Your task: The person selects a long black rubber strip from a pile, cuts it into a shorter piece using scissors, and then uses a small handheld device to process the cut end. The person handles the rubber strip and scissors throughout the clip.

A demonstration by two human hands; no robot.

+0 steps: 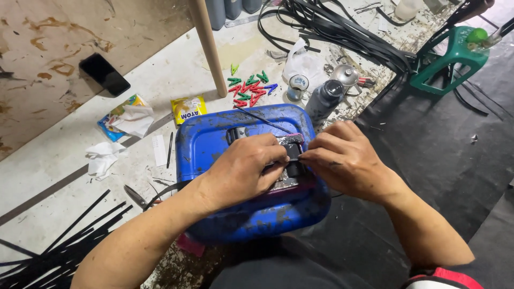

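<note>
A blue plastic jerrycan (214, 142) lies flat on the floor in front of me, smeared with black grime. On its top face rests a small black rubber piece (293, 151) over a shiny metal part. My left hand (243, 168) presses down on that spot, fingers curled on the piece. My right hand (342, 158) pinches the same black piece from the right with thumb and forefinger. Both hands meet at the can's centre.
Coloured clothes pegs (249, 88) lie beyond the can. A wooden pole (210, 48) stands beside them. Black rubber strips (342, 32) pile at the back and lower left (59, 243). A green plastic stool (452, 59), a grey bottle (325, 100), a phone (104, 74) and packets (188, 108) lie around.
</note>
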